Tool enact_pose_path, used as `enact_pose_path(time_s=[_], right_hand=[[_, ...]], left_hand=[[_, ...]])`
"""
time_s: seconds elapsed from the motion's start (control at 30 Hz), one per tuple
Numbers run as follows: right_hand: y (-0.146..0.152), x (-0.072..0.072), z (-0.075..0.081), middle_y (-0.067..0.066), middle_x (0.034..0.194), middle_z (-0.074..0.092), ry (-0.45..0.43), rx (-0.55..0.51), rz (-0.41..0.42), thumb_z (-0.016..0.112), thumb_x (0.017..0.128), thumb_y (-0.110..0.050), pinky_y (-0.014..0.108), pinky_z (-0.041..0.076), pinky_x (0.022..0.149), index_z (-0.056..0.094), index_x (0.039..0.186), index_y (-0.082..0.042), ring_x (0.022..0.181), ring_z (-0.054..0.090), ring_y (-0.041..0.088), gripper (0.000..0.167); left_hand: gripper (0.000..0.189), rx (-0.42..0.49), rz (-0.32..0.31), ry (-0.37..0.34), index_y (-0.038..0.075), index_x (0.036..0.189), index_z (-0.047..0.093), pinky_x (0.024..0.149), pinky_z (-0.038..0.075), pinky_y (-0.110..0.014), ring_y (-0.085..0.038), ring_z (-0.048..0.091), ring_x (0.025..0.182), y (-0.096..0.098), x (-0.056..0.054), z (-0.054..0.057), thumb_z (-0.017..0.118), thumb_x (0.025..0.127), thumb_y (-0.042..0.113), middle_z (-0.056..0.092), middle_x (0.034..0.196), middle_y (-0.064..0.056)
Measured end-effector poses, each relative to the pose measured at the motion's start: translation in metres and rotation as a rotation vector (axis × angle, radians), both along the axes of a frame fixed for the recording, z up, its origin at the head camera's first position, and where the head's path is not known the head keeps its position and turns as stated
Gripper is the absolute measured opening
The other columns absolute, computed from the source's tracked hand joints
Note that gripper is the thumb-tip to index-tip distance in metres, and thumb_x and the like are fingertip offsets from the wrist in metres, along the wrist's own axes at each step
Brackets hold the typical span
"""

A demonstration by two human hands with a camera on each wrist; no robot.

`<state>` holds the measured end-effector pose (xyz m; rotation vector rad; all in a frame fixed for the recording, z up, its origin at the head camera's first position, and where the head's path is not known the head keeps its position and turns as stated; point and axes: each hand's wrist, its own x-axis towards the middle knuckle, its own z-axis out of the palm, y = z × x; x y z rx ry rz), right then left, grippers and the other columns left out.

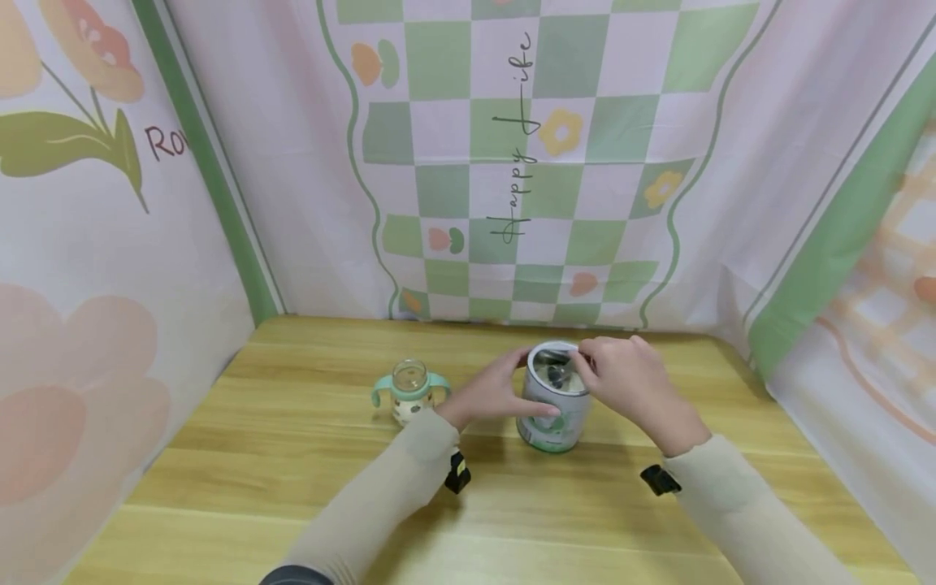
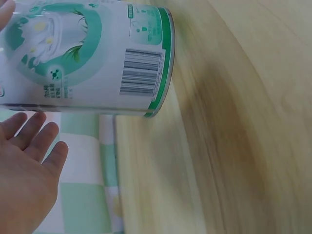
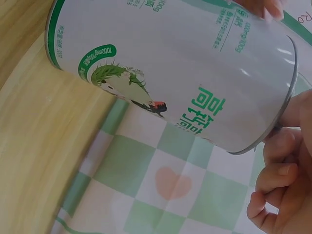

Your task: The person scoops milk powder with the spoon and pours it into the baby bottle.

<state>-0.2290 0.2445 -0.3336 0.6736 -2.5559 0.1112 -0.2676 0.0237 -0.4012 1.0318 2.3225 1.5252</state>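
The can point(image 1: 559, 426) stands upright on the table point(image 1: 483, 520), with a hand at either side. Only the head view looks into its uncovered mouth, where something dark and partly see-through point(image 1: 557, 375) shows; what it is cannot be told.

The left hand point(image 1: 491, 393) is at the can's left side. From the head its thumb lies across the front of the can while the fingers go out of sight behind it. The left wrist view brings those fingers out: spread apart and only slightly bent, close along the can's far side, though contact there is hard to judge. It also shows a barcode point(image 2: 141, 73) near the can's base, which the head view does not make out.

The right hand point(image 1: 632, 382) is at the right of the can's rim. The right wrist view shows its fingers curled, some touching the rim's edge; whether they pinch anything cannot be told. That view alone reveals large green lettering point(image 3: 200, 107) on the can.

Only the head view takes in the bottle point(image 1: 412, 398) with two green handles, left of the can, well apart from it.
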Motion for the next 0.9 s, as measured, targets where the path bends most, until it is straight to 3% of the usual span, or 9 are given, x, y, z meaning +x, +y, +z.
enact_pose_path(time_s=[0.17, 0.4, 0.6, 0.9], right_hand=[[-0.003, 0.0, -0.001, -0.011, 0.051, 0.043, 0.017, 0.005, -0.001, 0.063, 0.096, -0.021, 0.036, 0.036, 0.053, 0.06, 0.067, -0.016, 0.045, 0.038, 0.008, 0.03], [-0.005, 0.0, -0.001, -0.011, 0.049, 0.038, -0.011, -0.001, 0.014, 0.063, 0.096, -0.018, 0.033, 0.033, 0.052, 0.054, 0.064, -0.017, 0.043, 0.035, 0.008, 0.033], [-0.008, 0.001, -0.001, -0.011, 0.049, 0.035, -0.032, 0.0, 0.032, 0.062, 0.097, -0.018, 0.034, 0.032, 0.054, 0.047, 0.061, -0.02, 0.043, 0.031, 0.008, 0.039], [-0.011, -0.002, -0.002, -0.011, 0.049, 0.033, -0.056, -0.022, 0.1, 0.063, 0.097, -0.015, 0.031, 0.031, 0.052, 0.044, 0.061, -0.02, 0.043, 0.03, 0.007, 0.04]], left_hand=[[0.084, 0.08, -0.035, -0.051, 0.019, 0.15, 0.043, 0.106, 0.04, -0.045, -0.031, 0.044, 0.135, 0.005, 0.0, 0.0, 0.087, 0.08, 0.036, 0.051, 0.143, 0.001], [0.084, 0.097, -0.026, -0.082, 0.02, 0.149, 0.042, 0.097, 0.046, -0.035, -0.022, 0.053, 0.124, 0.011, -0.002, -0.004, 0.088, 0.079, 0.031, 0.055, 0.136, 0.001], [0.078, 0.172, -0.097, -0.103, 0.025, 0.147, 0.042, 0.094, 0.05, -0.031, -0.025, 0.058, 0.12, 0.018, -0.004, -0.008, 0.086, 0.082, 0.022, 0.057, 0.134, -0.002], [0.076, 0.173, -0.063, -0.138, 0.03, 0.145, 0.04, 0.091, 0.051, -0.031, -0.013, 0.06, 0.113, 0.02, -0.003, -0.014, 0.085, 0.083, 0.024, 0.057, 0.132, 0.002]])
